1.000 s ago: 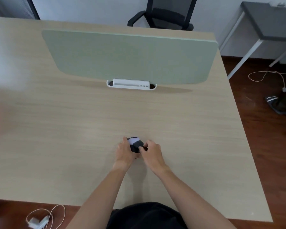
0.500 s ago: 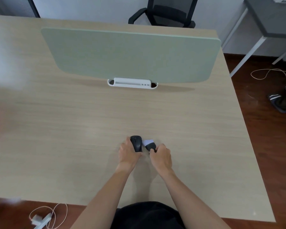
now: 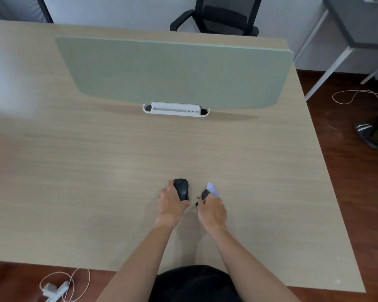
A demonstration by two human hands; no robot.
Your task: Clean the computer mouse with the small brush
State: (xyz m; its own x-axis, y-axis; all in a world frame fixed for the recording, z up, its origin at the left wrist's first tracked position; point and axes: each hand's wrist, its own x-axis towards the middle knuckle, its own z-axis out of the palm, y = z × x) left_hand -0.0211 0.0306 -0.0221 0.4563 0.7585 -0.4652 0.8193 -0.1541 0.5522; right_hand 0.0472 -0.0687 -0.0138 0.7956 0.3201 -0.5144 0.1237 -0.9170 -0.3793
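A black computer mouse (image 3: 181, 188) lies on the light wooden desk (image 3: 96, 171), near its front middle. My left hand (image 3: 170, 204) grips the mouse from its left and rear side. A hand's width to the right, my right hand (image 3: 212, 210) holds the small brush (image 3: 209, 191), a dark body with a pale lilac top that sticks out past my fingers. The brush is apart from the mouse, with bare desk between them. A tiny dark speck lies on the desk between the two hands.
A green divider panel (image 3: 175, 73) stands across the desk's far half, with a white holder (image 3: 176, 108) at its base. A black office chair (image 3: 220, 16) is behind the desk. Cables and a sandal lie on the floor at the right; a white power strip at the lower left.
The brush was over the mouse one second ago. My right hand has drawn it away to the right, and the whole mouse top now shows under my left hand.
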